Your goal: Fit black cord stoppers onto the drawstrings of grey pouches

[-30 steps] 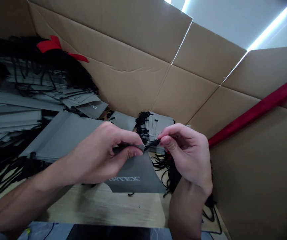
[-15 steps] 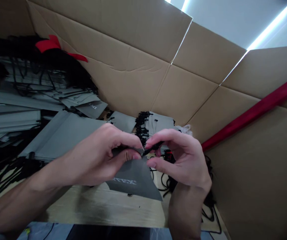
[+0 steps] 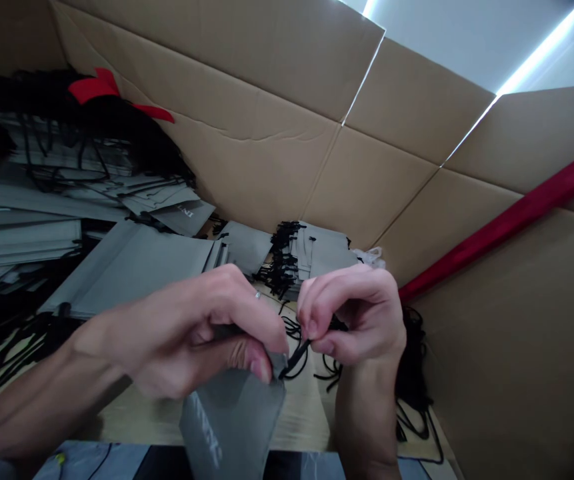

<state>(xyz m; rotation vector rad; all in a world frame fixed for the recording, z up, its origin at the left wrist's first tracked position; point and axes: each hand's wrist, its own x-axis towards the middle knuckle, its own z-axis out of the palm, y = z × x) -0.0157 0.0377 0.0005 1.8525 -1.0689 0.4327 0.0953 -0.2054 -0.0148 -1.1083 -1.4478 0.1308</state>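
My left hand (image 3: pixel 217 333) pinches the top corner of a grey drawstring bag (image 3: pixel 237 420) between thumb and forefinger. The bag hangs down below that hand, tilted, with pale lettering on its face. Thumb and forefinger of my right hand (image 3: pixel 357 313) are closed on a black cord (image 3: pixel 295 359) that runs out of the bag's corner. Part of the cord is hidden behind the right fingers. A ring shows on a finger of the left hand.
Stacks of grey bags (image 3: pixel 137 260) with black cords fill the left side. Another stack (image 3: pixel 324 250) stands at the back. Loose black cords (image 3: pixel 414 363) lie at the right. Cardboard walls (image 3: pixel 247 100) enclose the table (image 3: pixel 167 413), and a dark red strip (image 3: pixel 507 220) crosses the right wall.
Both hands have come lower and the bag has swung to hang more steeply. My right fingers have closed on the cord, which now stretches out from the bag's corner.
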